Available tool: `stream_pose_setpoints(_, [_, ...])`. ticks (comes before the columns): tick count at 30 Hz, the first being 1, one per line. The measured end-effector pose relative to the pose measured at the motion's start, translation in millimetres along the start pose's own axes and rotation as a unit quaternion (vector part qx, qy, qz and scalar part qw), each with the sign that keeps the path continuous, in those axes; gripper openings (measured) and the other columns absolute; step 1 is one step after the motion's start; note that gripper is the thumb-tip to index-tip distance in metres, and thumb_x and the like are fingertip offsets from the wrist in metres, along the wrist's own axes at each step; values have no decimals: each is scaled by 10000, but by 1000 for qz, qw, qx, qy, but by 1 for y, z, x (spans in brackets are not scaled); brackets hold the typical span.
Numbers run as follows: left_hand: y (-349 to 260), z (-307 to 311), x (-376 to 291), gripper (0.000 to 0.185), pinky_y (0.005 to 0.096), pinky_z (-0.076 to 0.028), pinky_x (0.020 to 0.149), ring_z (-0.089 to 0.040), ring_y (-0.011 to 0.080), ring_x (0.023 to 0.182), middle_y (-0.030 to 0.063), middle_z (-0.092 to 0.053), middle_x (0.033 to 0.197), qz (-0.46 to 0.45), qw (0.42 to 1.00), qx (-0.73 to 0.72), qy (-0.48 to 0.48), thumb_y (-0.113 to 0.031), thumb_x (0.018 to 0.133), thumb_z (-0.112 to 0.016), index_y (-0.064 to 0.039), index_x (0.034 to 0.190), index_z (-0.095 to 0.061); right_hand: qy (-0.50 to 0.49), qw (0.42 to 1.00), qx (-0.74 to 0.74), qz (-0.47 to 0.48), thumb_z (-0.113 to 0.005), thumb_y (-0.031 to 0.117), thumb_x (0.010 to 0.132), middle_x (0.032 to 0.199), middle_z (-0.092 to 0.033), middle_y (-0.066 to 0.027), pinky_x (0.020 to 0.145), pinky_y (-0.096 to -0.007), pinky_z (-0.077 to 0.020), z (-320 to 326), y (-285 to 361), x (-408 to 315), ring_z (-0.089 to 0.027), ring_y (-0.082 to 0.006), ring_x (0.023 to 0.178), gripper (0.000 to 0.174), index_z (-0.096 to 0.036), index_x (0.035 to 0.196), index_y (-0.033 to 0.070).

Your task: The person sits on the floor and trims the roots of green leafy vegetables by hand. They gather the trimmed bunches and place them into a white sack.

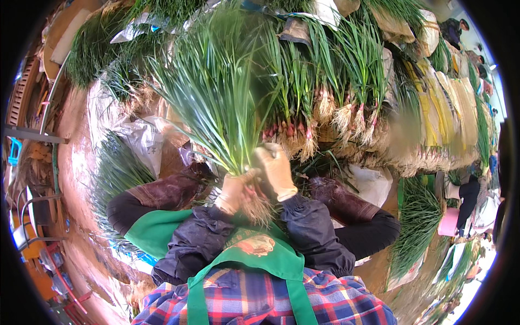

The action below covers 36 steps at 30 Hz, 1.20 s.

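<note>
My left hand [237, 187], in a pale work glove, is closed around a bunch of green onions [227, 122] just above the roots. Their long leaves fan up and away from me, and the stringy, pinkish roots hang below the hand over my green apron [260, 252]. My right hand [276, 168], gloved alike, is beside the bunch on its right, fingers curled by the stems; whether it grips a stem cannot be told. Beyond the hands lie more green onions [300, 89] in a row, with red-white bases and pale roots towards me.
Cut onion leaves spread left of my knee [115, 170]. A white plastic sack [142, 142] lies at left, another [371, 183] at right. More onions [418, 223] are stacked at right near a pink container [448, 222] and a person in dark clothing [467, 203]. A metal frame [36, 134] stands far left.
</note>
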<state>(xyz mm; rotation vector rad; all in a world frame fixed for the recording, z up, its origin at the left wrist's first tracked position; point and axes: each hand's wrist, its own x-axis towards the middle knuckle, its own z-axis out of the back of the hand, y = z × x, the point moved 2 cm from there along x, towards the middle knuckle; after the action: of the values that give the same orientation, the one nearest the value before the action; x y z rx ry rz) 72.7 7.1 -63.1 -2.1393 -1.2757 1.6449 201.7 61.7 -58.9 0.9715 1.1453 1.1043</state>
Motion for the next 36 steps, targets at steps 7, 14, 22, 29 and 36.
stream_pose_setpoints(7, [0,1,-2,158,247,-502,574,-620,165,725,73,-640,818,-61,979,-146,129,-117,881,-623,8,976,-611,-43,918,346,-191,-529,199,964,788,-547,-14,587,-207,-469,-12,-30,-1,-529,-93,668,176,-563,983,28])
stream_pose_setpoints(14, [7,10,5,169,246,-400,322,-553,120,444,68,-648,763,-37,996,5,85,-181,868,-672,-28,928,-634,50,997,-64,-5,-703,246,836,867,-668,-95,587,-278,-472,1,12,1,-614,-131,683,341,-622,1048,-8])
stream_pose_setpoints(22, [11,7,9,171,237,-380,341,-495,104,410,49,-639,738,-38,999,2,-19,-206,863,-668,-39,899,-665,50,809,494,-314,-512,181,958,826,-583,-63,578,-258,-485,-32,-43,-12,-577,-144,703,156,-559,998,38])
stream_pose_setpoints(29, [11,10,12,174,257,-462,557,-547,145,638,35,-533,680,-29,985,-155,68,-195,941,-540,-44,858,-567,-9,799,518,-306,-512,230,961,789,-573,-25,544,-241,-432,-28,-46,-8,-541,-128,676,155,-538,969,78])
stream_pose_setpoints(36, [12,11,3,206,271,-469,495,-564,173,559,52,-595,732,-46,992,-104,61,-214,953,-524,-27,928,-604,108,869,353,-330,-552,320,940,724,-540,22,332,-230,-309,-33,-3,-3,-428,-81,438,197,-547,981,127])
